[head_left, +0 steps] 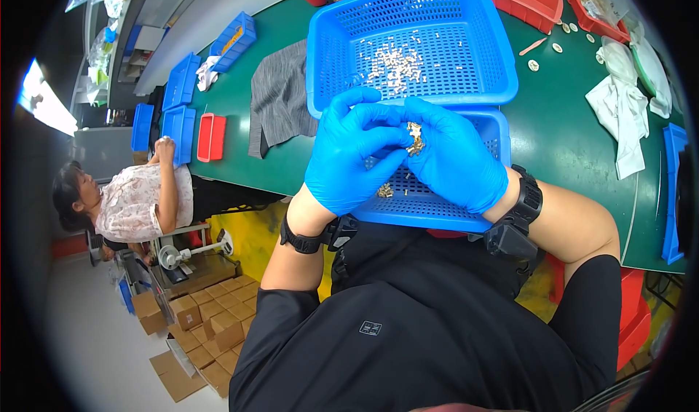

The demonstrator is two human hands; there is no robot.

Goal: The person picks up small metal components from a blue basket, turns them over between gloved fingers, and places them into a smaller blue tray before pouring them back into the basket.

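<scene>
Black shirt (429,325) nearest me. Over the lower basket (502,139), the right hand (459,161) cups shiny bits (415,138); whether the left hand (353,150) grips one, I can't tell. Likely light, stiff, slippery: I'd pinch mid-length.

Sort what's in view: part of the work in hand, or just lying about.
In use: left hand, right hand, small metal parts, upper blue basket, lower blue basket.
Apparently lying about: grey cloth, white cloth, small red bin, pink tool.

No readable text or numbers; small pale rectangular mark (370,327) on black shirt (437,354), illegible.
</scene>
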